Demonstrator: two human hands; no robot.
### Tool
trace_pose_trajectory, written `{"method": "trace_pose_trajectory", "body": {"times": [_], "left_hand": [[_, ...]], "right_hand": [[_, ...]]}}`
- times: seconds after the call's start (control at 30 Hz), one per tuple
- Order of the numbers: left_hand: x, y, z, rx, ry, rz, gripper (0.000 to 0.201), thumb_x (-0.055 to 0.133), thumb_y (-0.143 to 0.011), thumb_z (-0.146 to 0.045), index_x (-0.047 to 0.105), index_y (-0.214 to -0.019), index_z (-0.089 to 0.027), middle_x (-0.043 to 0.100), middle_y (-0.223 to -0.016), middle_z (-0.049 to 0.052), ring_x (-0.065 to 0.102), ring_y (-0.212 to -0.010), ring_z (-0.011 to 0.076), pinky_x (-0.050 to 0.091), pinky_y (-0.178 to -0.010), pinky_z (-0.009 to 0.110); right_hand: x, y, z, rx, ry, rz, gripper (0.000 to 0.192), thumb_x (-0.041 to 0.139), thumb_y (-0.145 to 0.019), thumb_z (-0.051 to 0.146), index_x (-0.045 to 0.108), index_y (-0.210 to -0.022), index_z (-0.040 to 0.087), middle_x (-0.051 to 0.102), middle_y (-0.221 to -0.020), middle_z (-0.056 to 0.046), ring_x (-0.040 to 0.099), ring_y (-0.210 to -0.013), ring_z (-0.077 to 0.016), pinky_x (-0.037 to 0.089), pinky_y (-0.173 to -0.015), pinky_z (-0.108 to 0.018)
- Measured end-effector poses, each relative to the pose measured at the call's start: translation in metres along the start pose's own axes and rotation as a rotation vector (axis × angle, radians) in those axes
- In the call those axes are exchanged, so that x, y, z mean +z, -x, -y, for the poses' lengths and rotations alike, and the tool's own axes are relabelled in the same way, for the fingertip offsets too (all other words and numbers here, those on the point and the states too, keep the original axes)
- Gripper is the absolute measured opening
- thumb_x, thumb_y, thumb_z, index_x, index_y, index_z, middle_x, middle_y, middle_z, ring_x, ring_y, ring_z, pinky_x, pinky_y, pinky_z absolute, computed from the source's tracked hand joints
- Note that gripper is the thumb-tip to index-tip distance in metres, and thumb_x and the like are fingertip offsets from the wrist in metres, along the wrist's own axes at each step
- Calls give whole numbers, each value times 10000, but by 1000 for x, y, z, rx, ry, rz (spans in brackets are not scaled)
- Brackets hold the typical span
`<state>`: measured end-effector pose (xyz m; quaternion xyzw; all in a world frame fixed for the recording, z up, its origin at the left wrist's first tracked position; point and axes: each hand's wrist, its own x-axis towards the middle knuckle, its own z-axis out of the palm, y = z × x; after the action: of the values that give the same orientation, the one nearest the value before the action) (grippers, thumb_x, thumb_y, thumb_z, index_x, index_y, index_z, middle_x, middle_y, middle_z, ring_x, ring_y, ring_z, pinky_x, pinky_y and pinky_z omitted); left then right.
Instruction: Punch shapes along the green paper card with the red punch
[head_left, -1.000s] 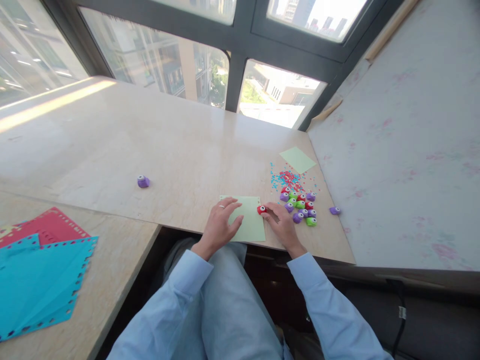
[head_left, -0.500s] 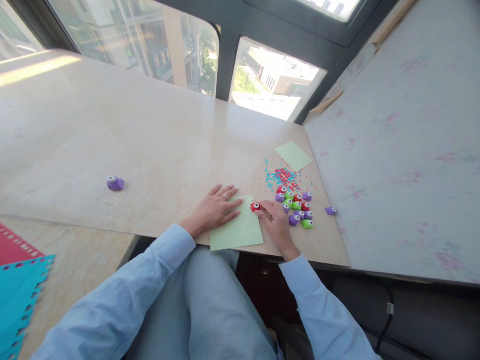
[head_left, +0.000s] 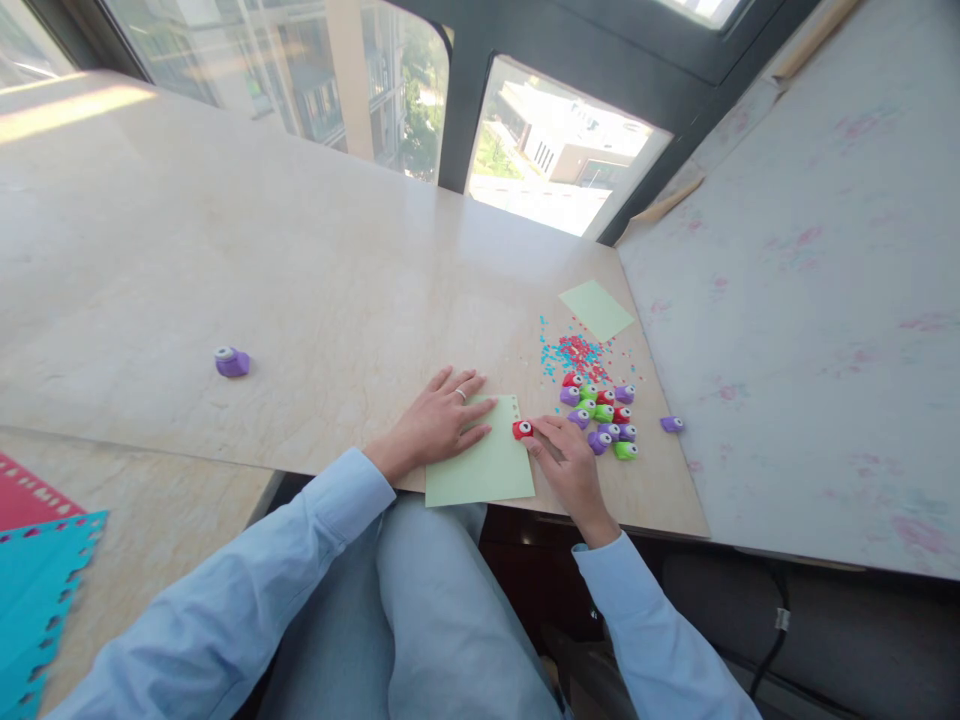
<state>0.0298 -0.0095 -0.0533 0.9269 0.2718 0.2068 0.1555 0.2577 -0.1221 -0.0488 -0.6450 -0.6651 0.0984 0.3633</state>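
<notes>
The head view looks down on a pale beige, marble-patterned table point(head_left: 300, 260) set against a dark-framed window. The left hand point(head_left: 439, 425), with a ring on one finger, lies flat with its fingers spread on the left part of a light green rectangular sheet of paper point(head_left: 484, 465), which rests at the near edge of the table and slightly overhangs it. A short row of small punched holes shows along the sheet's right edge near its far corner. The right hand point(head_left: 570, 465) has its fingers curled and pressed together around a small red plastic paper punch point(head_left: 523, 430), pinching it at the right edge of the green sheet, so the punch sits just where paper and bare table meet. Just right of that hand lies a cluster of small punches in purple, green and red point(head_left: 600, 415), close together and partly touching, with one small purple punch point(head_left: 671, 424) lying apart further right. Beyond the cluster is a scatter of tiny blue and red paper bits point(head_left: 570, 352), and beyond those a second light green paper sheet point(head_left: 596, 309) lies flat near the table's right edge. Well apart on the left, a lone purple punch with a white top point(head_left: 232, 361) stands on the table. At the lower left corner, red and turquoise sheets with punched edges point(head_left: 37, 570) lie overlapped on a lower surface. Light blue sleeves cover both forearms.
</notes>
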Motion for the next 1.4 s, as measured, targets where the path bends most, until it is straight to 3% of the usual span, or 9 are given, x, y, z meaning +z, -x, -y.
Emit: {"method": "trace_pose_trajectory", "body": {"times": [0.7,1.03,1.4], "left_hand": [[0,0,-2,-4,12,20,414,524,-961,-437,620,-1316,-248,509,-1484,126,401,-1419,315,198,-1200,551],[-6,0,-5,10,-48,84,495,467,-983,-461,567,-1356,-151,485,-1493,181,370,-1434,338,191,-1202,566],[-9,-2,-7,3,-67,104,504,436,-996,-468,561,-1364,-148,478,-1501,182,373,-1433,335,201,-1197,565]], "right_hand": [[0,-1,3,59,-65,-23,222,669,-906,394,763,-1061,266,711,-1085,-91,654,-1041,-261,534,-946,-466],[-1,-2,3,94,-45,-24,231,682,-902,379,744,-1089,258,707,-1072,-90,665,-1002,-250,555,-909,-454],[-1,-2,5,50,-18,-31,191,698,-896,291,748,-1079,266,716,-1055,-84,668,-989,-242,549,-895,-441]]}}
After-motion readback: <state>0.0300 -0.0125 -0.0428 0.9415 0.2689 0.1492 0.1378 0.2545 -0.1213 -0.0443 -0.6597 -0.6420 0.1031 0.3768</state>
